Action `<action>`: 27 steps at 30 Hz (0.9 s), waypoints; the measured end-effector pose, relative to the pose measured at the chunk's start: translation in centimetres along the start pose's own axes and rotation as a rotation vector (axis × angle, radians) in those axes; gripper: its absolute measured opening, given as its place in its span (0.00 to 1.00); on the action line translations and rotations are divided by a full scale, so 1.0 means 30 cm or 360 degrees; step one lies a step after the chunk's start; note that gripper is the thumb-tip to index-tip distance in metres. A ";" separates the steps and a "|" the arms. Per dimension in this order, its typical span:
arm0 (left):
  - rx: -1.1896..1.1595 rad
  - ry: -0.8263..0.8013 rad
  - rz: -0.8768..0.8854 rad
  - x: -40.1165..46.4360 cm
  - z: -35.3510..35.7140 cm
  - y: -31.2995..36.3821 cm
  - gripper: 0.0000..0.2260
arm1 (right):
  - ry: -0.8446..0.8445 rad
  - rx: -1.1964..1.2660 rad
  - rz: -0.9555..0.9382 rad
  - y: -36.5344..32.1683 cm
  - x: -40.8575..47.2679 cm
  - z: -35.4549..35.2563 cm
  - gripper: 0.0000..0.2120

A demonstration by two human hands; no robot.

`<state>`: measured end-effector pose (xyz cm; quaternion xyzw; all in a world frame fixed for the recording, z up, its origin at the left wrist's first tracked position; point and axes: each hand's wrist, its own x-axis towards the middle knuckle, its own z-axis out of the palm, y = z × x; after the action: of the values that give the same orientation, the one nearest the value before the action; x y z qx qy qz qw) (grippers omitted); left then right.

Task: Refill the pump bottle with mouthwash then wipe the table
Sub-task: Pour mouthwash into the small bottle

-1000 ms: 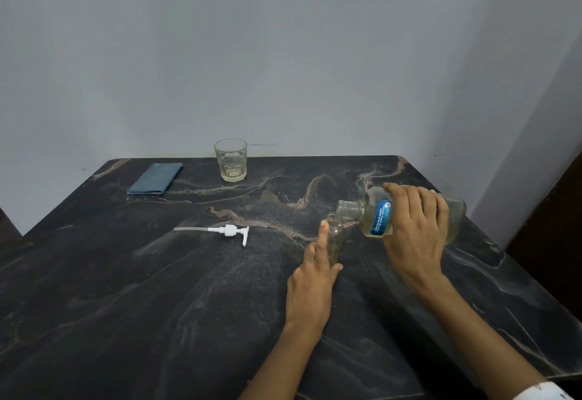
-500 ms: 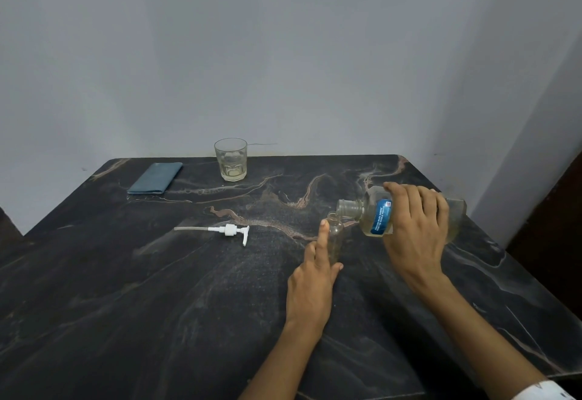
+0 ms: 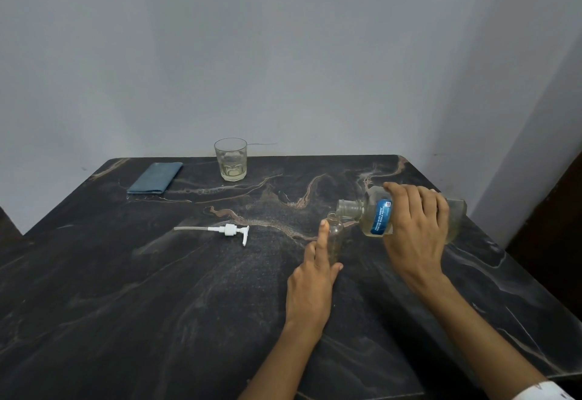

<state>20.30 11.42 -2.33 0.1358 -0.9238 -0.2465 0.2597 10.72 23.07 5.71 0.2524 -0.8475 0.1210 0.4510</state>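
Fingers: right hand wraps tilted mouthwash bottle; left hand grips small bottle
Count: one pump, one glass, one cloth
Surface: dark marble table, grey wall

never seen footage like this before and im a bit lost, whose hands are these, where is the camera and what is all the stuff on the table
There is no machine here: these are a person's two bare hands. The single picture comes from a wide-angle camera worn on that person's head, looking forward and down, which is why the arms enter from the bottom edge.

The surface is a dark marbled table against a grey wall. The right hand holds a large mouthwash bottle tipped on its side, its open mouth just above the neck of a small clear pump bottle. The left hand steadies that small bottle, which stands upright on the table.

Lying apart to the left is the white pump head with its tube, taken off the small bottle. Near the far edge stand a glass with a little pale liquid and a folded blue cloth.
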 end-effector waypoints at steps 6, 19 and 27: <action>0.0003 -0.0017 0.0007 0.001 0.001 -0.001 0.39 | -0.0009 0.0006 -0.0010 -0.003 0.002 -0.007 0.38; 0.0011 -0.0022 0.0019 0.001 0.002 -0.001 0.39 | -0.0003 0.0020 -0.0007 -0.003 0.003 -0.009 0.37; -0.0005 -0.0012 0.0027 0.000 0.002 -0.002 0.40 | -0.0028 0.0018 -0.0001 0.000 0.001 -0.005 0.37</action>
<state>20.28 11.40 -2.41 0.1266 -0.9255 -0.2464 0.2584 10.81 23.12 5.82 0.2561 -0.8507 0.1234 0.4421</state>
